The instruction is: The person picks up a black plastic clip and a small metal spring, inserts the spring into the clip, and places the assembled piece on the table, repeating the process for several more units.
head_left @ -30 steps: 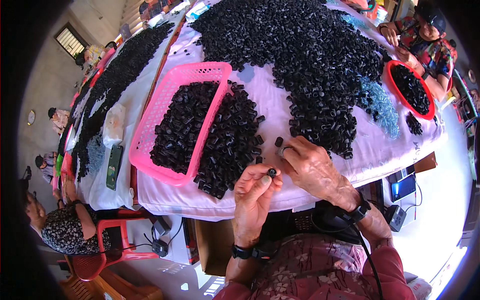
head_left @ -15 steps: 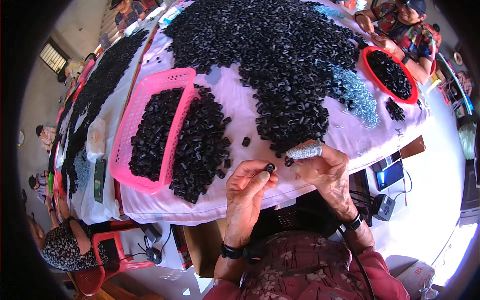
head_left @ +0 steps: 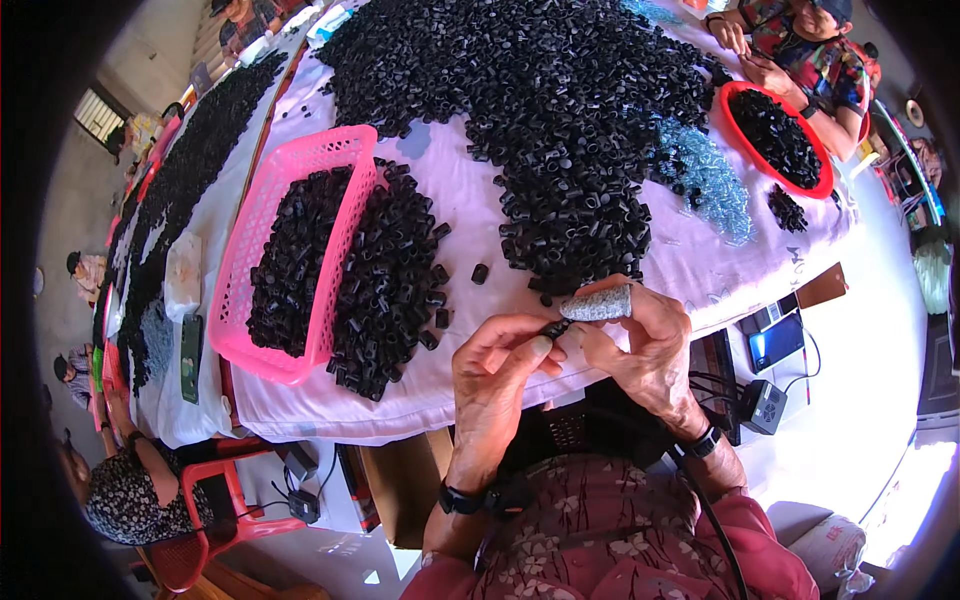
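Observation:
Between the fingertips of my left hand is a small black cylindrical plastic piece, pinched by thumb and forefinger. My right hand meets it from the right, its fingers closed at the piece's other end. A silvery-grey wrap covers one finger of that hand. Whatever the right fingertips grip is mostly hidden; I cannot tell whether it is a separate part. Just beyond the hands lies a big heap of similar black pieces on the pale pink cloth.
A pink plastic basket of black pieces stands on the left, with more pieces heaped beside it. Small clear bluish parts lie at right, near a red basin. Another person sits at the far right.
My hands have come together, and the black piece in my left hand now meets my right fingertips. The view has shifted slightly.

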Available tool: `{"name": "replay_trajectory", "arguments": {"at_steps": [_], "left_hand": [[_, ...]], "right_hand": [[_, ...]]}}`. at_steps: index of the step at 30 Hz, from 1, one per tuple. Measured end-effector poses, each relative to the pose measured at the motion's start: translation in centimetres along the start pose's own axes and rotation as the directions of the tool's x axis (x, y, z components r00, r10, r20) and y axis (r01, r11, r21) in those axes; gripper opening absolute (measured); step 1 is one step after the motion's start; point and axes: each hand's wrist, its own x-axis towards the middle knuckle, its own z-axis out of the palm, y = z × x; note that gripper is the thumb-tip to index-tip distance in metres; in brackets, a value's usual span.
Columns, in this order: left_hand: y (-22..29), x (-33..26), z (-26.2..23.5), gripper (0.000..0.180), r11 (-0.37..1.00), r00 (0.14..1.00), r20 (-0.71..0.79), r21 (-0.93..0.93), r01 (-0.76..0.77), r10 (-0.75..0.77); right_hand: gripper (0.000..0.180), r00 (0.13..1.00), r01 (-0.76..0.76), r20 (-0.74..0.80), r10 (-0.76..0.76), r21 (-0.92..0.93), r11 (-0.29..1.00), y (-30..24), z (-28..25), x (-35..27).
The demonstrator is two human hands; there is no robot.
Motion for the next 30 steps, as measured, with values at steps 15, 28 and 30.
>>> {"name": "replay_trajectory", "arguments": {"at_steps": [15, 28, 30], "left_hand": [[-0.6, 0.0, 0.0, 0.018, 0.999, 1.000, -0.020, 0.032, -0.015, 0.016], [-1.3, 0.3, -0.1, 0.020, 1.000, 1.000, -0.007, 0.026, 0.003, -0.003], [-1.5, 0.3, 0.0, 0.019, 0.998, 0.999, 0.014, 0.047, -0.036, 0.035]], "right_hand": [[0.015, 0.993, 0.112, 0.060, -0.106, -0.109, 0.988, -0.9, 0.1, 0.3], [0.015, 0.994, -0.098, -0.059, 0.094, -0.069, 0.993, -0.8, 1.0, -0.5], [0.018, 0.994, -0.091, -0.069, 0.087, -0.062, 0.994, -0.6, 1.1, -0.6]]}}
